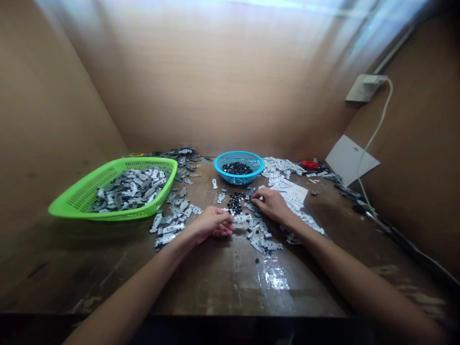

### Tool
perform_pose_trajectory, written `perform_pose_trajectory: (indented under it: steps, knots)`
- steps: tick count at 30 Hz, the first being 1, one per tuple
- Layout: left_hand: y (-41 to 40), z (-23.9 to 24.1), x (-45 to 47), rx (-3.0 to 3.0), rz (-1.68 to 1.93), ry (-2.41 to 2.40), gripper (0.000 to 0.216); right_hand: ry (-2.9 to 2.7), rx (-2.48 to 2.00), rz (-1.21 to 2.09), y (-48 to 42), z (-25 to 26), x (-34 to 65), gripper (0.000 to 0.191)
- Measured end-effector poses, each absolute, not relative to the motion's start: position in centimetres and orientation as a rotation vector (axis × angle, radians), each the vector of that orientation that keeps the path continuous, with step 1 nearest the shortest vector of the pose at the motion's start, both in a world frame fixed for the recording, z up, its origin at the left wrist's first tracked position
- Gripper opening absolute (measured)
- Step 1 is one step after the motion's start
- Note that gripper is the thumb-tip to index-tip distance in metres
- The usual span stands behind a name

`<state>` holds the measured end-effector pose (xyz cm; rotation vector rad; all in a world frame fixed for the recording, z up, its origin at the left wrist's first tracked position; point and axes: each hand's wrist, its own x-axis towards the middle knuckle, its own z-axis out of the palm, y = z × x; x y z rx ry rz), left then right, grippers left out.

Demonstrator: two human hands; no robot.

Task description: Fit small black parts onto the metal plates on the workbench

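Observation:
My left hand is closed, thumb and forefinger pinching one end of a flat silver-grey metal piece just above the table. Just right of it, my right hand reaches down with bent fingers at the edge of the loose pieces; whether something is between its fingertips is hidden. Between the hands lies a small heap of round black parts. More flat metal pieces are scattered under and in front of my right hand. Behind the heap stands a blue round basket with black parts inside.
At the left a green basket holds many flat metal pieces. Loose pieces lie beside it. To the right are a pile of whitish pieces, a paper, a red object and a white cable hanging from a wall socket.

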<state>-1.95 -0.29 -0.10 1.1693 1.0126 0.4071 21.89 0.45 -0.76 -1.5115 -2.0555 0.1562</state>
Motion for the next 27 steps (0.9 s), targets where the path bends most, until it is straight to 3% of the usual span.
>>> perform_pose_trajectory:
  steps: [6, 14, 17, 23, 27]
  knots:
    - [-0.5, -0.4, -1.7, 1.23, 0.351, 1.016, 0.029, -2.265, -1.541, -0.056, 1.2, -1.7, 21.0, 0.018]
    - [-0.5, -0.9, -1.6, 1.233, 0.368, 1.014, 0.03, -2.356, -1.568, -0.103, 1.8, -1.2, 20.2, 0.021]
    - [-0.4, -1.0, -1.7, 1.224, 0.379, 1.015, 0.03, -2.264, -1.506, 0.098, 1.9, -0.7, 20.3, 0.018]
    - [-0.4, -1.2, -1.6, 1.219, 0.397, 1.017, 0.03, -1.847, -1.352, 0.934, 0.1, 0.8, 20.7, 0.026]
    - [-0.4, -1.2, -1.5, 1.209, 0.413, 1.014, 0.031, -1.898, -1.233, 0.84, -1.9, 1.0, 19.6, 0.015]
